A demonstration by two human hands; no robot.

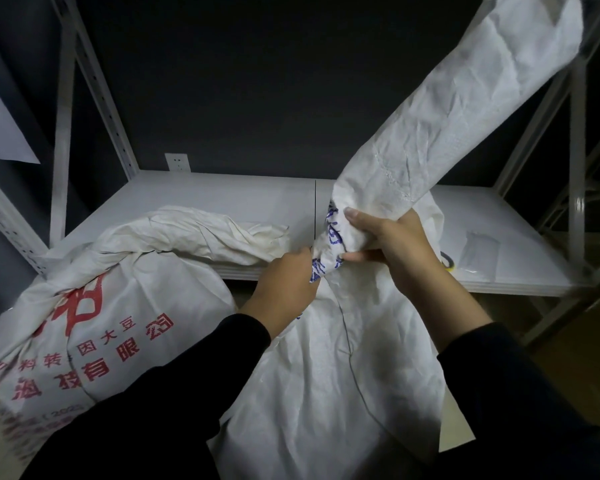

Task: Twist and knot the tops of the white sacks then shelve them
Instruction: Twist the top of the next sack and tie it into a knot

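Head view: left hand and right hand each grasp the twisted neck of the blue-printed white sack, in front of the shelf.

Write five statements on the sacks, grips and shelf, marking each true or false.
1. The left grip and right grip both hold the twisted neck of the blue-printed sack. True.
2. The red-printed sack sits wholly on the shelf. False: its body is in front of the shelf, and only its loose top lies on the board.
3. The blue-printed sack's free top rises toward the upper right. True.
4. The sleeves are white. False: they are black.
5. A wall socket shows behind the shelf. True.
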